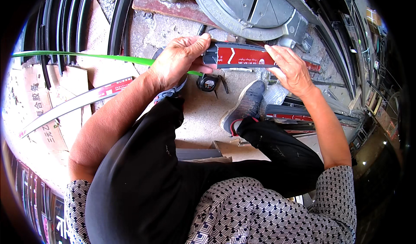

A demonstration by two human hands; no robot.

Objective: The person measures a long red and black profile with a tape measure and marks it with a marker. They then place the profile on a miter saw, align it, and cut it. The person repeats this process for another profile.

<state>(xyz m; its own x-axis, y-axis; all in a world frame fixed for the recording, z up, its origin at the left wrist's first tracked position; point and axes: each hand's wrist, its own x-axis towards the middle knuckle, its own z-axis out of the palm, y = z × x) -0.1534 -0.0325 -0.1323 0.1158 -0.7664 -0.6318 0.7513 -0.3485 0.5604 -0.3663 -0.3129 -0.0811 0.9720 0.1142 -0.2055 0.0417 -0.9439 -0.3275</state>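
A short length of dark metal profile [242, 54], wrapped in red protective film with white markings, is held level above a concrete floor [199, 114], its long axis running left to right across the view. The left hand [180, 60] closes round its left end, thumb on top near the exposed dark cut face; the right hand [291, 68] rests its fingertips on the top edge at the other end. The piece sits just in front of a mitre saw's round grey base [255, 10], and above a black tape measure [207, 82] lying on the floor beneath it.
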